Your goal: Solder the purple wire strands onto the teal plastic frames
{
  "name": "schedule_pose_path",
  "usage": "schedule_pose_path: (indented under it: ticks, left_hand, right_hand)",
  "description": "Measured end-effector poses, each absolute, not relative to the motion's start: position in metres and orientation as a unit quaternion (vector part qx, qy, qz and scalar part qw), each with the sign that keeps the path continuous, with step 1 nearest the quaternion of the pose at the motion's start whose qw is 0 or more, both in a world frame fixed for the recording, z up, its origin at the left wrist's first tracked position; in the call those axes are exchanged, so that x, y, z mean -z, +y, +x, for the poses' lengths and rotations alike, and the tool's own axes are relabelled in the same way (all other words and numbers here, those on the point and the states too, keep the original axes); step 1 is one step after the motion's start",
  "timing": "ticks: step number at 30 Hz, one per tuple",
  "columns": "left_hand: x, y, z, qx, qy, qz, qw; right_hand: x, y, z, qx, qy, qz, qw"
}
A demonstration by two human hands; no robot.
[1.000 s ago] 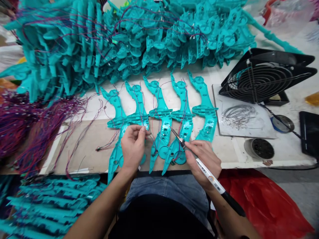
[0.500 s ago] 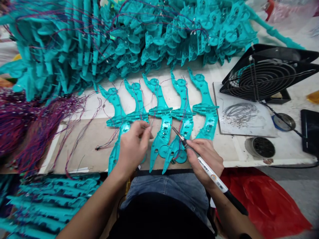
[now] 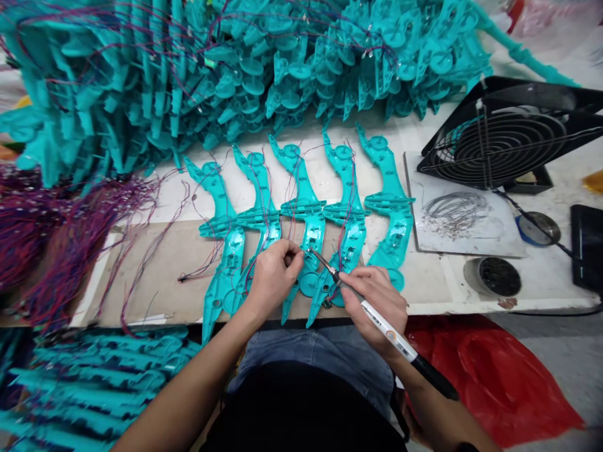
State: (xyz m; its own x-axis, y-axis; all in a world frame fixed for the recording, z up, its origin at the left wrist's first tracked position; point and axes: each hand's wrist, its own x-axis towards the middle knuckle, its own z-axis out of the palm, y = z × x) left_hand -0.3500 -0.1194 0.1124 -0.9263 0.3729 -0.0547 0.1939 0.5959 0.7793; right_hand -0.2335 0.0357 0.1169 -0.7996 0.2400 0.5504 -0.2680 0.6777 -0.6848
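Note:
Several turquoise plastic shells lie in a row on the bench, with thin red and blue wires across them. My right hand (image 3: pixel 377 304) is closed around a soldering iron (image 3: pixel 384 326) with a white and black handle. The iron's tip meets the small metal contact area on the middle shell (image 3: pixel 313 235). Close to that tip, my left hand (image 3: pixel 277 270) is pinched on a thin wire (image 3: pixel 293 227), its end mostly hidden by the fingers. A neighbouring shell (image 3: pixel 354 238) lies partly under the iron, with a small dark part at its lower end.
A large pile of turquoise shells (image 3: pixel 254 69) fills the back. Loose wire bundles (image 3: pixel 38 245) lie at left. To the right are a black fan (image 3: pixel 509 138), a white board (image 3: pixel 456 220) with wire scraps, and a round dark-filled container (image 3: pixel 494 276). A red bag (image 3: pixel 485 376) lies below.
My right hand has moved left, bringing the iron's tip onto the middle shell. My left hand has shifted right and slightly down toward the same spot, still pinched.

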Motion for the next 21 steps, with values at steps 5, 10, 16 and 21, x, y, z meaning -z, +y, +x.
schedule_pose_path:
  ticks: [5,10,16,21]
  left_hand:
    - [-0.1131,-0.12,-0.3511,-0.411,0.889,0.173,0.101]
    - [-0.1112,-0.1221,-0.3525,-0.427,0.88,0.176,0.111]
    - [-0.1108,-0.1221,-0.3523,-0.421,0.883,0.179,0.105]
    - [-0.1115,-0.1221,-0.3532,-0.418,0.883,0.184,0.108]
  right_hand:
    - [-0.1158,0.0354,-0.2357,-0.394,-0.866,0.018,0.306]
    - [-0.1149,0.0374,-0.2361,-0.395,-0.864,0.023,0.311]
    - [-0.1157,0.0391,-0.2376,-0.377,-0.872,0.047,0.308]
    - [-0.1154,0.0407,-0.238,-0.37,-0.874,0.054,0.311]
